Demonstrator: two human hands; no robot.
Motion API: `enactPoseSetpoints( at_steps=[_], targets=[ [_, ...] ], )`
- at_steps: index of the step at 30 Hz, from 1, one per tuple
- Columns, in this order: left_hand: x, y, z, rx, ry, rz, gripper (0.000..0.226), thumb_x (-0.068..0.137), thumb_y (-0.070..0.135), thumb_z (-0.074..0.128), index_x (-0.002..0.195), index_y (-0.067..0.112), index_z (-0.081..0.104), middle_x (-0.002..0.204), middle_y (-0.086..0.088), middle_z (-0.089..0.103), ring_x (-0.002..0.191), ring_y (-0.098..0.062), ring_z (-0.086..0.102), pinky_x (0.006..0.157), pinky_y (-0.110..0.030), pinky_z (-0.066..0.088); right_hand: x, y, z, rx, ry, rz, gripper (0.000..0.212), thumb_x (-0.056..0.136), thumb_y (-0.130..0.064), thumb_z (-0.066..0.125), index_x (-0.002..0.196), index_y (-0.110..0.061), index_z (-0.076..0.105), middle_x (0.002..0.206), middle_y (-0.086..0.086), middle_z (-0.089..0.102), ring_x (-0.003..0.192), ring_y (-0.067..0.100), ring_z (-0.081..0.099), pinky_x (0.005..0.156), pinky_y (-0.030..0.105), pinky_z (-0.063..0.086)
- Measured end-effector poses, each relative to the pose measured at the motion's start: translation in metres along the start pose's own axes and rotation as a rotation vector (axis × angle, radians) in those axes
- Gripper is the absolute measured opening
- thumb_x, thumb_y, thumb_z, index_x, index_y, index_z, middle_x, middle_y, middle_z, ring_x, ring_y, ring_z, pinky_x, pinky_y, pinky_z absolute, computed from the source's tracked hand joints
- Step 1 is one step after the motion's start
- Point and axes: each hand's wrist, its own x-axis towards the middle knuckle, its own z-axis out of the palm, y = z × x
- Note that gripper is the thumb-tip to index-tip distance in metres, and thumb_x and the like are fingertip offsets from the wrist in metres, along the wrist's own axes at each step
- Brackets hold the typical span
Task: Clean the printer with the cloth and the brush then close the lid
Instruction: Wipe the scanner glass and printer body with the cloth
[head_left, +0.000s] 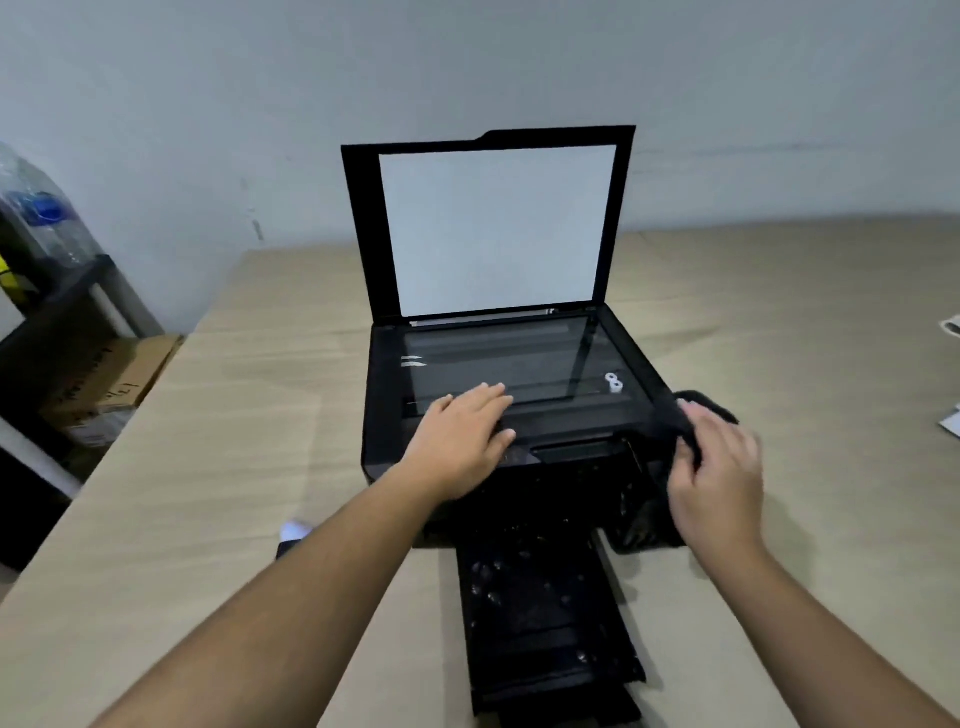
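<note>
Mid-desk (249, 415), toward the back edge: black printer (384, 415), lid (493, 228) upright, white underside facing out. Left grip (462, 436) flat, fingers straight, resting on the front of the scanner glass (519, 353). Right grip (722, 478) curls round the dark cloth (709, 404) at the printer's front-right corner. 2 small white rings (613, 383) sit on the glass, right side. Output tray (540, 613) extends toward the near desk edge.

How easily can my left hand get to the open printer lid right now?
Probably yes. The left hand lies flat and empty on the scanner glass, in front of the raised lid, with nothing between them. The right hand holds the cloth off to the side.
</note>
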Motion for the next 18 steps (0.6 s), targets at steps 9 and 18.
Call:
enactPoseSetpoints(
  at_steps=[9,18],
  targets=[
    [0.013,0.024,0.015,0.079,-0.100,0.148,0.047,0.102,0.034,0.026,0.148,0.025,0.027,0.157,0.011,0.023,0.146,-0.007,0.014,0.119,-0.039,0.009,-0.006,0.026,0.012,-0.054,-0.113,0.098,0.038,0.086,-0.018,0.048,0.122,-0.013,0.059,0.129,0.005,0.059,0.122,0.025,0.052,0.105,0.037,0.038],
    [0.013,0.019,0.012,-0.003,-0.091,0.110,0.041,0.101,0.025,0.030,0.141,0.031,0.041,0.149,0.018,0.038,0.144,-0.006,0.020,0.118,-0.036,0.011,-0.005,0.012,0.017,-0.036,-0.139,0.095,0.037,0.089,-0.021,0.047,0.121,-0.007,0.059,0.123,0.010,0.063,0.120,0.025,0.055,0.102,0.039,0.040]
  ],
)
